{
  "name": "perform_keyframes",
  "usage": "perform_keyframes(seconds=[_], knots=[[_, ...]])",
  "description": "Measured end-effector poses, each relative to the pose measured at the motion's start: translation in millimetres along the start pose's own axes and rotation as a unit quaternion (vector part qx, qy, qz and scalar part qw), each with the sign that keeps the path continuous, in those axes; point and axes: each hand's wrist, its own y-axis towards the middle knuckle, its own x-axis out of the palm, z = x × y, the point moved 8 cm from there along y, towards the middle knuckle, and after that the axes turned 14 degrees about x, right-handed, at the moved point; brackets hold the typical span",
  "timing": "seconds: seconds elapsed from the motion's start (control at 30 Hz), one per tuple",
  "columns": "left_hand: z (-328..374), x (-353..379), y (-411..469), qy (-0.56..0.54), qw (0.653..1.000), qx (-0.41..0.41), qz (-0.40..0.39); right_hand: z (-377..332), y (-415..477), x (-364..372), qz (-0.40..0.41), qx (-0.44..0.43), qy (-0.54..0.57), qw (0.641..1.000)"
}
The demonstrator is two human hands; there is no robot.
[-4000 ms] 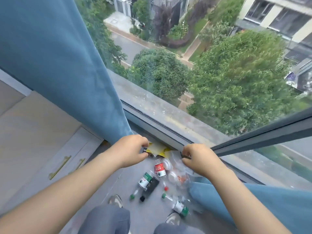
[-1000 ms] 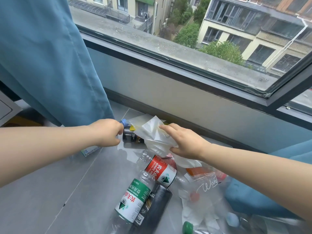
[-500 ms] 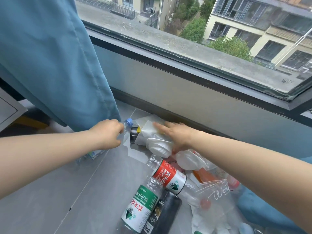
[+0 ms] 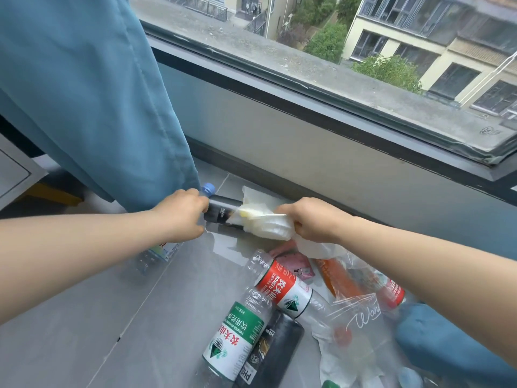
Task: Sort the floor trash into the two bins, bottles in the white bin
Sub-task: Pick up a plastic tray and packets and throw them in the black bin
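Right hand (image 4: 313,219) has gone from flat to curled round the white wrapper wad (image 4: 265,226) by the window wall (image 4: 307,141); left hand (image 4: 181,214) grips the blue-capped bottle (image 4: 208,189). Peel the wad off the dark bottle (image 4: 221,211) beneath before lifting — bins out of view.

The left hand (image 4: 181,214) is hiding the middle of the blue-capped bottle (image 4: 208,189) it is gripping, and its fingertips are curling out of sight. The crumpled white bag (image 4: 265,226), which the right hand (image 4: 313,222) is clutching, is covering one end of the dark can (image 4: 221,210). The picture's bottom edge is cutting off the green-label bottle (image 4: 235,340) and the black can (image 4: 275,345). The right forearm (image 4: 419,275) is hiding much of a red-label bottle (image 4: 393,294).
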Motion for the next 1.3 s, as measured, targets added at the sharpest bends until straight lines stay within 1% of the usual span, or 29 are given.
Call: perform_keyframes(seconds=[0.17,0.37,0.5,0.67,0.87,1.03,1.2,1.3], knots=[[-2,1,-5,-0.004,1.0,-0.004,0.015,8,-7,-13,0.023,0.003,0.043,0.999],[-9,8,-16,-0.032,0.997,-0.067,0.027,13,-11,-31,0.057,0.032,0.121,0.99],[-17,23,-29,-0.065,0.988,-0.138,-0.002,16,-11,-33,0.049,0.06,0.176,0.981],[-17,32,-35,-0.097,0.983,-0.154,-0.012,19,-10,-28,0.031,0.09,0.234,0.968],[-12,46,-36,-0.107,0.98,-0.164,-0.031,22,-12,-28,0.027,0.109,0.247,0.963],[-9,47,-34,-0.116,0.978,-0.174,-0.019,25,-13,-27,0.021,0.113,0.245,0.963],[-6,37,-37,-0.147,0.961,-0.233,-0.014,22,-19,-34,0.027,0.111,0.243,0.963],[0,25,-41,-0.166,0.951,-0.261,0.015,20,-24,-41,0.032,0.108,0.242,0.964]])
